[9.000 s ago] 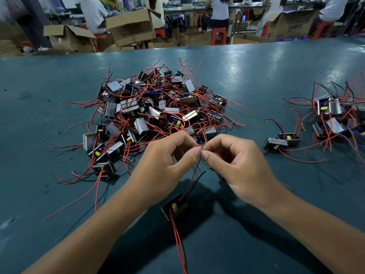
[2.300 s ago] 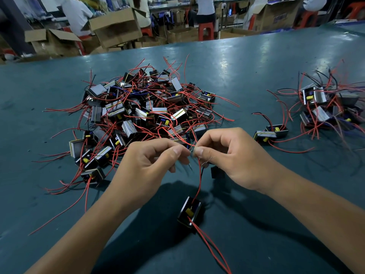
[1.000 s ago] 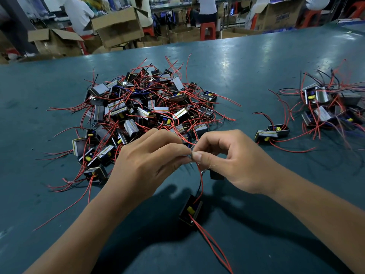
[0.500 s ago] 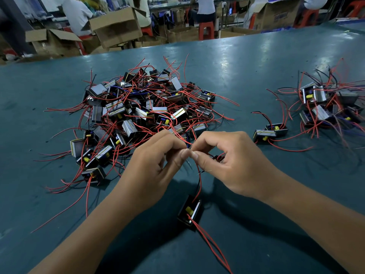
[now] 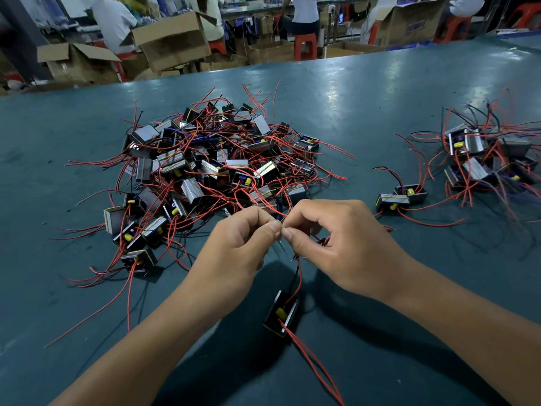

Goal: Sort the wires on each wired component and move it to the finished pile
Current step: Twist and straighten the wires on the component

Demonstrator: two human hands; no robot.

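Looking down from my head, I have one part (image 5: pixel 281 314) lying on the green table (image 5: pixel 380 92) just below my hands, close to me so its leads reach up to my fingers. A red and a black wire (image 5: pixel 297 276) rise from it to where my thumbs meet, and two more red ones trail off toward me. My left hand (image 5: pixel 240 244) is curled, thumb and forefinger pinched on the wire tips; my right hand (image 5: pixel 336 244) is curled the same way, pinching them from the other side, thumbs nearly touching. I judge I am twisting or lining up the ends. The big unsorted heap (image 5: pixel 210 168) sits just beyond my knuckles, within easy reach, and the finished pile (image 5: pixel 483 162) lies well apart to the right.
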